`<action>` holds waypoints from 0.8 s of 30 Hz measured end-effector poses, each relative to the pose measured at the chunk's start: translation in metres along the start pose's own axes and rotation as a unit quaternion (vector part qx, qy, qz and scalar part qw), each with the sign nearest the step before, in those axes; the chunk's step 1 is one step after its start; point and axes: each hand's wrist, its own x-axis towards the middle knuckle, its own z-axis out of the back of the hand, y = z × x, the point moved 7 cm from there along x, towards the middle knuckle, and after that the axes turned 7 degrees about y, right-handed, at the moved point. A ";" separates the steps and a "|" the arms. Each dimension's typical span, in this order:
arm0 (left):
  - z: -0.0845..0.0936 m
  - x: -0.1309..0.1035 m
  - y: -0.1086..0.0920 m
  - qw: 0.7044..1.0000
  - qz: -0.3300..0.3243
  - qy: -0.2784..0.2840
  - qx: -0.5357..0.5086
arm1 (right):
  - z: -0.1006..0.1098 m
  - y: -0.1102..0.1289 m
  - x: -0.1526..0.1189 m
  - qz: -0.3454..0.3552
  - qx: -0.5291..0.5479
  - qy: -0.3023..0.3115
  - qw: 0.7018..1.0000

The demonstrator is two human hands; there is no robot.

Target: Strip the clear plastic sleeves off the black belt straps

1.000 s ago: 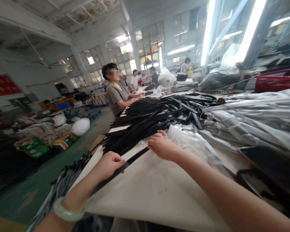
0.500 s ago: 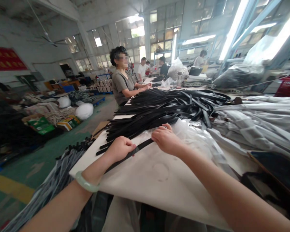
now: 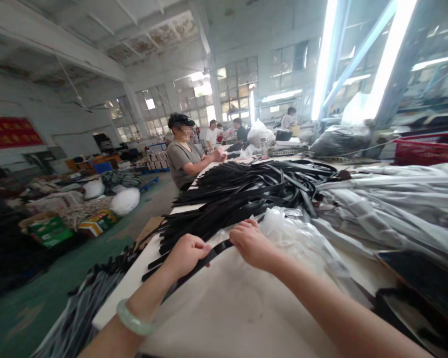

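Observation:
A black strap (image 3: 221, 246) runs between my two hands above the white table (image 3: 224, 303). My left hand (image 3: 188, 254) pinches it between thumb and fingers, and its tail passes down under my left forearm. Further along, my right hand (image 3: 252, 243) has its fingers closed round the other part of the strap. Just beyond both hands lies a thick pile of black straps (image 3: 224, 209), their ends toward the table's left edge. Crumpled clear plastic (image 3: 283, 233) sits right beside my right hand.
White wrapped strips (image 3: 392, 194) cover the table's right side, with a dark flat tray-like object (image 3: 421, 278) nearer me. Plastic-wrapped straps (image 3: 85, 303) hang low at the left. A co-worker (image 3: 184, 154) stands across the table. A red crate (image 3: 429, 146) is at the far right.
My view has tilted up and turned slightly right, so the scene sits lower. Both hands still grip the strap, which now bows a little between them. The co-worker's hands have risen.

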 end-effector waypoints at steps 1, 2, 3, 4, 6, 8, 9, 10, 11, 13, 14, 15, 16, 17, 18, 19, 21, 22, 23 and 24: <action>-0.002 0.003 -0.003 1.000 -0.006 0.001 -0.003 | -0.002 0.009 0.000 0.018 0.005 -0.001 1.000; -0.006 0.007 -0.006 1.000 -0.013 0.002 -0.006 | -0.004 0.017 0.001 0.032 0.005 -0.002 0.999; -0.010 0.010 -0.009 1.000 -0.019 0.004 -0.010 | -0.006 0.024 0.000 0.042 0.003 -0.001 0.999; -0.014 0.013 -0.010 1.000 -0.024 0.006 -0.015 | -0.008 0.029 0.000 0.046 0.000 0.001 0.999; -0.020 0.018 -0.012 0.999 -0.032 0.009 -0.025 | -0.011 0.035 0.000 0.046 -0.002 0.004 0.999; -0.023 0.020 -0.013 0.999 -0.037 0.012 -0.034 | -0.013 0.035 0.000 0.040 0.005 0.002 0.999; -0.023 0.020 -0.013 0.998 -0.039 0.013 -0.037 | -0.013 0.034 0.000 0.038 0.009 0.000 0.999; -0.021 0.019 -0.012 0.998 -0.040 0.011 -0.036 | -0.012 0.031 0.000 0.034 0.011 -0.005 0.999; -0.018 0.018 -0.012 0.999 -0.039 0.007 -0.033 | -0.010 0.027 0.000 0.026 0.008 -0.013 1.000; -0.010 0.016 -0.009 0.999 -0.031 -0.006 -0.023 | -0.003 0.016 0.000 0.000 -0.010 -0.030 1.000; -0.005 0.015 -0.008 0.999 -0.025 -0.014 -0.018 | 0.001 0.010 0.000 -0.017 -0.021 -0.036 0.999; -0.002 0.014 -0.007 0.999 -0.021 -0.020 -0.015 | 0.005 0.004 0.001 -0.033 -0.029 -0.037 0.998; 0.001 0.014 -0.007 0.999 -0.017 -0.025 -0.013 | 0.007 -0.001 0.001 -0.044 -0.032 -0.034 0.998; 0.002 0.014 -0.007 0.999 -0.016 -0.027 -0.013 | 0.009 -0.003 0.002 -0.049 -0.030 -0.029 0.998; 0.002 0.015 -0.008 0.999 -0.018 -0.027 -0.014 | 0.009 -0.003 0.002 -0.047 -0.024 -0.025 0.998; 0.001 0.016 -0.009 0.999 -0.020 -0.025 -0.015 | 0.009 -0.001 0.002 -0.038 -0.015 -0.024 0.999; -0.004 0.018 -0.012 0.999 -0.028 -0.021 -0.020 | 0.006 0.009 0.002 -0.015 0.004 -0.027 1.000; -0.007 0.019 -0.013 0.999 -0.031 -0.018 -0.024 | 0.004 0.014 0.002 -0.006 0.012 -0.029 0.999; -0.011 0.019 -0.015 0.999 -0.033 -0.013 -0.029 | 0.000 0.019 0.002 0.001 0.020 -0.030 0.999; -0.015 0.020 -0.015 0.999 -0.036 -0.008 -0.036 | -0.003 0.023 0.001 0.006 0.029 -0.029 0.999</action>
